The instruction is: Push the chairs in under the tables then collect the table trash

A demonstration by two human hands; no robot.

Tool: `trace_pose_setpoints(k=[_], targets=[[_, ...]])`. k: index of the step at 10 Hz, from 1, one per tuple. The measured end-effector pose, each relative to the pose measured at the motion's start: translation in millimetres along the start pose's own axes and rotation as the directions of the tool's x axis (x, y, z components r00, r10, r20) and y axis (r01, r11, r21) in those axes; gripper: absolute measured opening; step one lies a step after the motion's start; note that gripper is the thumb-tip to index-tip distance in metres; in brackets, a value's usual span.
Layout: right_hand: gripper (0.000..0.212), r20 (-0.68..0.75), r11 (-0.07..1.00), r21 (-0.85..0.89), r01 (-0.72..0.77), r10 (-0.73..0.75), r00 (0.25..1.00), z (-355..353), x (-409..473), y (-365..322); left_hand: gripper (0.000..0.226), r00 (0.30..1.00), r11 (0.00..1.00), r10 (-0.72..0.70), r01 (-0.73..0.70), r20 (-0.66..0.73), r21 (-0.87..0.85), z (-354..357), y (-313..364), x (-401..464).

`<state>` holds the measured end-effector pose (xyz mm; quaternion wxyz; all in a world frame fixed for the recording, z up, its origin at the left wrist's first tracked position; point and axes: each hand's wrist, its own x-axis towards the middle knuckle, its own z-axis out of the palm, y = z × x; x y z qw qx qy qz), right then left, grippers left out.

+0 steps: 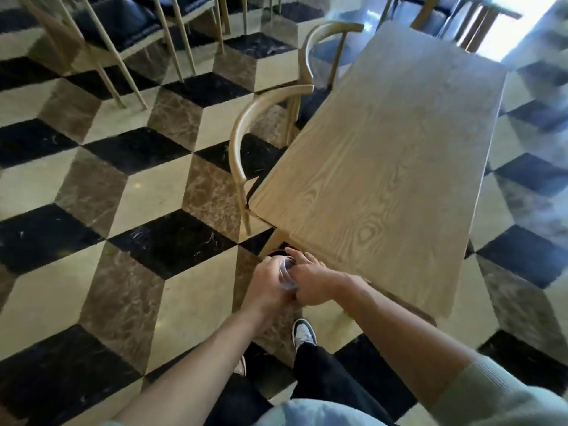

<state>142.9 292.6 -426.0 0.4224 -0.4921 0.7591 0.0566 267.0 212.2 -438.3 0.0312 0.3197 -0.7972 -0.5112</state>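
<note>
A clear plastic cup (286, 269) is held between both of my hands, just off the near left corner of the light wooden table (384, 167). My left hand (266, 287) wraps its left side and my right hand (310, 279) grips its right side, fingers over the rim. Two curved-back wooden chairs stand tucked along the table's left edge: the near chair (246, 130) and the far chair (319, 38). The cup's contents cannot be made out.
More wooden chairs with dark cushions (123, 29) stand at the top left across an aisle of cube-patterned tiles (138, 186). Another table and chair legs (473, 16) show at the top right. My shoe (304, 332) is below the table corner.
</note>
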Motion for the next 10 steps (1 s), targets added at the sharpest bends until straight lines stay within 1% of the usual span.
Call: trace_pose_setpoints(k=[1, 2, 3, 4, 5, 6, 7, 8, 9, 10], targets=[[0.048, -0.23, 0.969, 0.227, 0.095, -0.042, 0.972, 8, -11, -11, 0.045, 0.999, 0.989, 0.032, -0.037, 0.038, 0.141, -26, -14, 2], [0.039, -0.443, 0.901, 0.39, 0.191, 0.001, 0.896, 16, -26, -31, 0.053, 0.994, 0.984, 0.022, -0.041, 0.111, 0.173, -50, -26, -3], [0.017, -0.608, 0.883, 0.41, 0.228, 0.078, 0.79, 25, -32, -44, 0.075, 0.981, 0.994, 0.021, -0.042, 0.194, 0.103, -62, -31, -8], [0.011, -0.714, 0.883, 0.407, 0.234, 0.148, 0.684, 27, -35, -50, 0.108, 0.968, 0.996, -0.045, 0.023, 0.248, 0.09, -74, -36, -10], [0.01, -0.751, 0.896, 0.412, 0.164, 0.233, 0.618, 20, -35, -51, 0.113, 0.97, 0.979, -0.11, 0.068, 0.217, 0.192, -91, -47, -11], [0.014, -0.765, 0.91, 0.407, 0.077, 0.294, 0.573, 7, -29, -50, 0.099, 0.978, 0.971, -0.143, 0.11, 0.149, 0.211, -114, -60, -12], [0.048, -0.68, 0.907, 0.417, -0.053, 0.35, 0.645, -6, -19, -46, 0.084, 0.981, 0.963, -0.189, 0.177, 0.038, 0.201, -130, -72, -13], [0.055, -0.635, 0.882, 0.455, -0.122, 0.417, 0.65, -4, -17, -40, 0.071, 0.965, 0.945, -0.257, 0.261, -0.047, 0.196, -137, -88, -21], [0.049, -0.638, 0.855, 0.504, -0.12, 0.462, 0.616, 9, -34, -31, 0.063, 0.957, 0.926, -0.286, 0.287, -0.041, 0.246, -130, -95, -32], [0.042, -0.605, 0.807, 0.576, -0.133, 0.53, 0.594, 21, -56, -16, 0.058, 0.956, 0.924, -0.292, 0.284, -0.007, 0.255, -120, -88, -33]])
